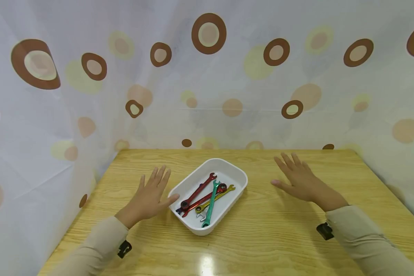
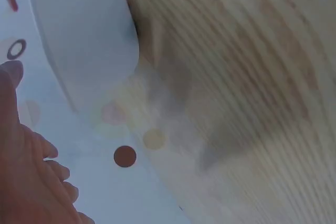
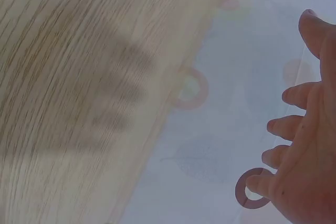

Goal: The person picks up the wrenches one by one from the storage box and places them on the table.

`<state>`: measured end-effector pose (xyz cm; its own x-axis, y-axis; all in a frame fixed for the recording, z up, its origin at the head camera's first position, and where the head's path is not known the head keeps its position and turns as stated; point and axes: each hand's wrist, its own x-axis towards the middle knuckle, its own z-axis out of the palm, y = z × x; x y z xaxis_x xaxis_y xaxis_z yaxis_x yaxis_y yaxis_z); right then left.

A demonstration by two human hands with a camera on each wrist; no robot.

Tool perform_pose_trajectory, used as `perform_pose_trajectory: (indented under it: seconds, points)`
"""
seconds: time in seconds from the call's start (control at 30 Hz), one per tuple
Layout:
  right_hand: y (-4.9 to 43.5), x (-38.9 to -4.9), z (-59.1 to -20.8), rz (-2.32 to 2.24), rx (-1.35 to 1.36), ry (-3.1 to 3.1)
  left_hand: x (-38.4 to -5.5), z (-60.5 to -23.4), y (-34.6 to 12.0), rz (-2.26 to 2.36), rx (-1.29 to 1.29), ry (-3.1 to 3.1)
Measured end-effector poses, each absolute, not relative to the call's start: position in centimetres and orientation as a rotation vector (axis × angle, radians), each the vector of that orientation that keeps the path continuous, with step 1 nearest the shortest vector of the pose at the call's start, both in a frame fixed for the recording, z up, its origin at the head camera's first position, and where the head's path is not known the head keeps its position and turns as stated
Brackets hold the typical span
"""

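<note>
perhaps the left hand, spread wide like the right hand, might bump the nearby tray, shifting crossed wrenches.

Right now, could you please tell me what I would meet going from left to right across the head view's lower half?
Left sleeve, left hand, white tray with wrenches in it, right hand, right sleeve.
</note>
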<state>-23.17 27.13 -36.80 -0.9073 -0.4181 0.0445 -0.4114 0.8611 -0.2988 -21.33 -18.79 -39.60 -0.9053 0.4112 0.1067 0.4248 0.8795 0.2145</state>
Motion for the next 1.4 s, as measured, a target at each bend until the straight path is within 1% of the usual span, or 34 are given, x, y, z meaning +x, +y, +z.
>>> perform_pose_trajectory:
  seconds: [0.27,0.5,1.1,1.4]
  points:
    - [26.2,-22.9,-37.0,-0.484,-0.699,3.005,-19.4,-40.9,-16.8,-0.348,-0.789,-2.961]
    - [25.6,-22.8,-37.2,-0.485,-0.712,3.0,-18.8,-41.4,-15.9,-0.342,-0.8,-2.994]
    - [25.0,-22.9,-37.8,-0.573,-0.752,2.974,-18.8,-41.9,-15.7,-0.365,-0.782,-3.025]
    - [22.9,-23.4,-36.9,-0.73,-0.837,2.95,-18.7,-42.0,-15.7,-0.367,-0.78,-3.017]
